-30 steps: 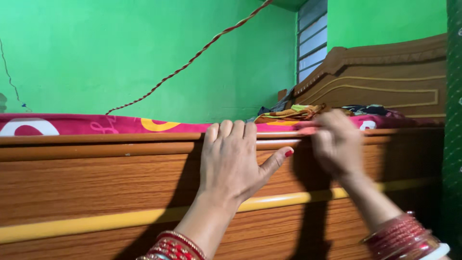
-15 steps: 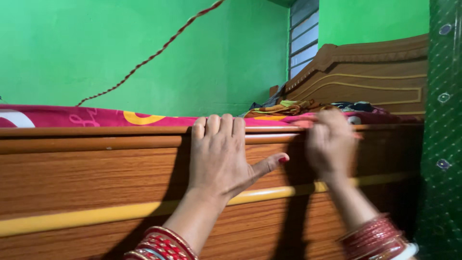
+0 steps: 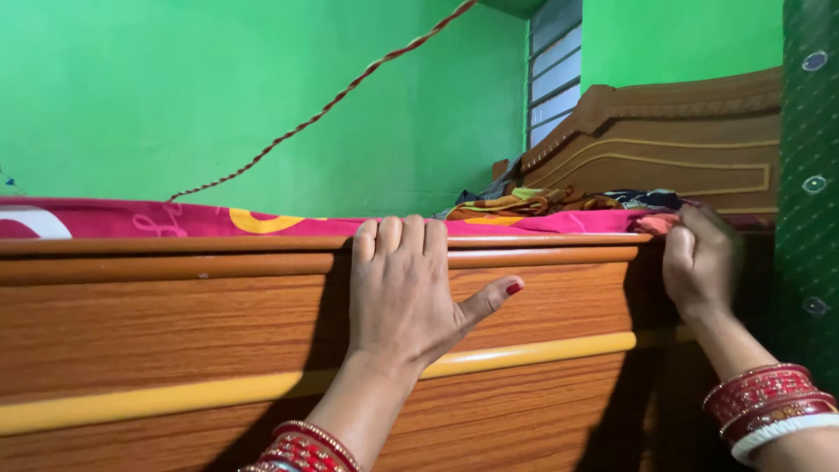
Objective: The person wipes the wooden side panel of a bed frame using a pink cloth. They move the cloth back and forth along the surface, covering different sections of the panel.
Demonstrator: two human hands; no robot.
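Bedsheet edge between hands, right hand pinching.

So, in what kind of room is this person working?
Most likely a bedroom in a home. The left hand rests on a wooden bed frame, the right hand pinches a pink bedsheet at the corner, and a carved headboard stands against green walls.

We are shifting our right hand rightward along the edge of the pink bedsheet, from near our left hand out to the corner of the wooden bed frame, where its fingers are pinching the sheet.
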